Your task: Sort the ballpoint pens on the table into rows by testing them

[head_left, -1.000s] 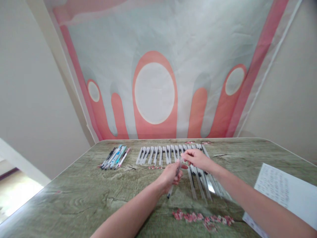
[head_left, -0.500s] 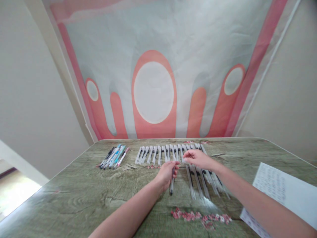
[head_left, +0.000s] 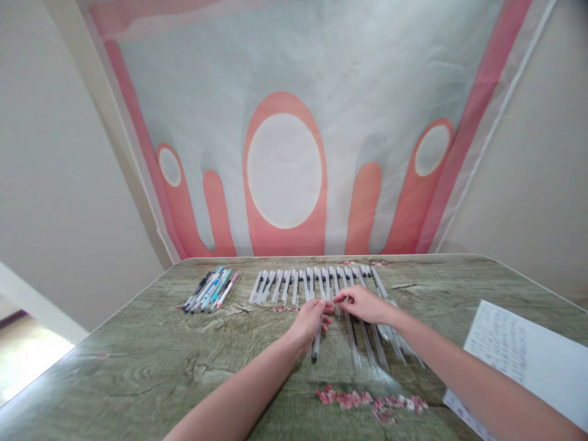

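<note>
My left hand (head_left: 310, 323) is closed around a slim clear pen (head_left: 316, 349), whose dark end points down toward me. Close by on the right, my right hand (head_left: 361, 303) has its thumb and fingers pinched near the left fingertips. Whatever is in that pinch is too small to make out. Beyond both hands runs a row of clear pens or pen-like sticks with dark parts (head_left: 287, 286). More long clear pens (head_left: 366, 343) lie side by side on the table beneath and to the right of my right hand, which partly covers them.
A bunch of coloured pens (head_left: 212, 291) lies at the back left of the wood-patterned table (head_left: 151, 355). On the right is a sheet of paper with writing (head_left: 528, 355). Pink printed flowers (head_left: 353, 399) mark the table's near side. A patterned hanging (head_left: 285, 171) covers the wall behind.
My right hand has come down and slightly left, nearer to my left hand's fingertips. The left hand keeps the pen in almost the same place.
</note>
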### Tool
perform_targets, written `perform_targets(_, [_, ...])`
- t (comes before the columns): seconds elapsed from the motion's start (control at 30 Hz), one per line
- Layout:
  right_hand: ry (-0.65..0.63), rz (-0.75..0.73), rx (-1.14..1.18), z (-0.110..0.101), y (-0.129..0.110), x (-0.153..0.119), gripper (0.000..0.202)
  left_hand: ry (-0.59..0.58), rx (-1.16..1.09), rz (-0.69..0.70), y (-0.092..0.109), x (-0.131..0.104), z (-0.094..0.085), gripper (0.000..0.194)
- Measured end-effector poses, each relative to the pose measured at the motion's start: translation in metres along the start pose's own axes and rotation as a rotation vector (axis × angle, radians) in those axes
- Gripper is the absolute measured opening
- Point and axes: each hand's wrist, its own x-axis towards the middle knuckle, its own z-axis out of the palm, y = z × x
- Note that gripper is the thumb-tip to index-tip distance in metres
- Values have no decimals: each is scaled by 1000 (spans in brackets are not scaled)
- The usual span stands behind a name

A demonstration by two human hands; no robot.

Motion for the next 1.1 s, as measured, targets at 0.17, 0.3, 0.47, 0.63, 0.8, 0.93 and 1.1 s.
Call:
perform_targets(0.17, [42,-30,-94,1,2,0,25,-8,25,-11,1,0,1,21])
perform_targets(0.3, [67,-21,-145,2,2,-1,24,-15,31,-19,-1,1,0,22])
perform_targets(0.47, [67,-11,-174,0,-3,-2,21,-25,22,-8,-1,0,-1,21])
perform_targets(0.63, [60,7,-189,2,-8,-5,23,-34,16,-13,0,0,0,23])
perform_targets(0.8, [62,11,-184,1,-11,-5,23,-38,24,7,0,-2,0,25])
perform_targets(0.93, [141,-17,-107,-2,-13,-2,19,-46,41,19,1,-3,-1,27])
perform_targets(1.1, [147,71,211,3,-13,1,26,-121,43,22,3,-4,-1,31])
